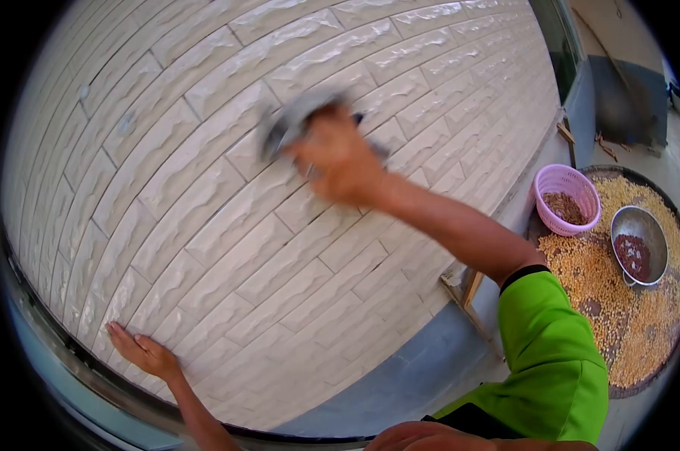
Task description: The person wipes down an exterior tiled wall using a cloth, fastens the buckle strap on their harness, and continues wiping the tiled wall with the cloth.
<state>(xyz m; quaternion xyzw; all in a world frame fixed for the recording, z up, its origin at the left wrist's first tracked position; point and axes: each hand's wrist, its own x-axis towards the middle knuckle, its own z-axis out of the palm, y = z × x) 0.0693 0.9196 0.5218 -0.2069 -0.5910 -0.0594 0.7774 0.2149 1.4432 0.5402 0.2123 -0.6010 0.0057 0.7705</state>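
Note:
My right hand is closed around a grey cloth and presses it to the white brick-patterned wall. Motion blurs both the hand and the cloth, so the exact grip is hard to make out. Lower left, my left hand lies flat against the same wall with its fingers stretched out and nothing in it. A bright green sleeve covers my right upper arm.
At the right, a large round tray bears spread yellow kernels, a pink plastic basket and a metal colander with dark red bits. A wooden frame piece leans low by the wall. A dark window edge borders the left.

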